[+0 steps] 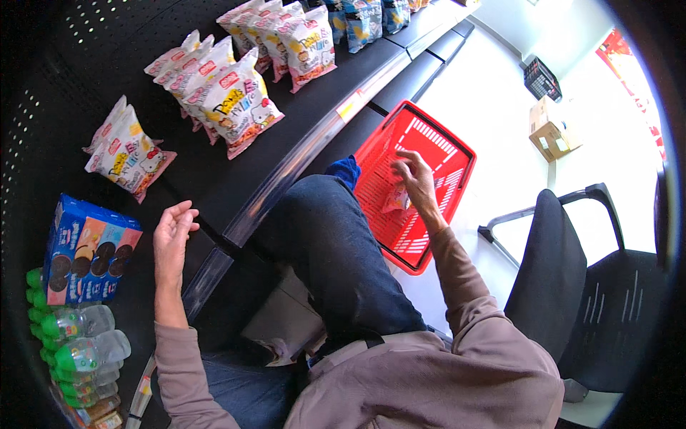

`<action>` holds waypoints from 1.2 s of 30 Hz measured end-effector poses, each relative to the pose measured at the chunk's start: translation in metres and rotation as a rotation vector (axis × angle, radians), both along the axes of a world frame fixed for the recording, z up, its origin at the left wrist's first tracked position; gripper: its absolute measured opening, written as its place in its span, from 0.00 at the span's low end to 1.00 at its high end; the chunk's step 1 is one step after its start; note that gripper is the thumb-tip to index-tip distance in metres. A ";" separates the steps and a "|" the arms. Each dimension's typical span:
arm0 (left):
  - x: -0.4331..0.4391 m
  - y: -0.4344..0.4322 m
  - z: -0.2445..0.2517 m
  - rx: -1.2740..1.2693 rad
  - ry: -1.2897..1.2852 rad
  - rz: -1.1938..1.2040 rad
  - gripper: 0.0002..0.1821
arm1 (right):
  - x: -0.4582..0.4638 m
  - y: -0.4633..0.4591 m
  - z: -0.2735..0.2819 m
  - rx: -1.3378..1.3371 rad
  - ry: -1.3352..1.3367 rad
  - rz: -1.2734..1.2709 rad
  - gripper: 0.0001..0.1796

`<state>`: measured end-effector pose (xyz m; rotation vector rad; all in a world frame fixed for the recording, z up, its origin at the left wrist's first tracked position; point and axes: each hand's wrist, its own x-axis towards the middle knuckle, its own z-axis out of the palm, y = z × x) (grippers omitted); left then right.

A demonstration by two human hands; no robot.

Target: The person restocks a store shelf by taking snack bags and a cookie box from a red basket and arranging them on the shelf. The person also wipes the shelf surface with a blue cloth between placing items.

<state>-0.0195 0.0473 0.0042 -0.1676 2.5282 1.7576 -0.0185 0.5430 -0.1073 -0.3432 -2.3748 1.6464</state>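
Note:
Over the red plastic shopping basket [375, 155] my right hand [416, 179] hangs with its fingers curled apart and nothing plainly held. A snack bag [396, 199] lies in the basket beneath it, partly hidden by that hand. My left hand [176, 230] is held empty above the black shelf, fingers bent and apart, between a blue cookie box [91, 252] and the shelf's front edge. Beyond it stand two white and pink snack bags [128, 158], one behind the other. Farther along the shelf is a row of similar bags [238, 107].
Green-capped bottles [88, 351] stand near the cookie box. Blue snack bags [364, 24] are at the shelf's far end. A clear price rail [300, 171] lines the shelf edge. Right of me are a black chair [552, 273], a cardboard box [549, 131] and a dark crate [541, 79].

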 end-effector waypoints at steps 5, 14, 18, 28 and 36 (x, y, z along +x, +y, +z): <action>0.002 0.001 0.004 -0.035 -0.022 -0.020 0.19 | 0.028 0.089 -0.123 0.362 -0.294 -0.116 0.23; -0.001 -0.001 0.004 -0.030 -0.033 -0.052 0.19 | 0.033 0.081 -0.172 0.606 -0.553 -0.051 0.24; 0.003 -0.008 -0.001 0.033 -0.015 -0.051 0.17 | 0.033 0.062 -0.140 0.628 -0.448 -0.134 0.18; -0.004 -0.016 -0.023 0.133 0.082 -0.123 0.18 | 0.036 0.047 -0.009 0.477 0.159 -0.186 0.08; -0.001 -0.012 -0.025 0.143 0.188 -0.054 0.20 | 0.020 -0.035 0.164 0.134 0.612 -0.057 0.11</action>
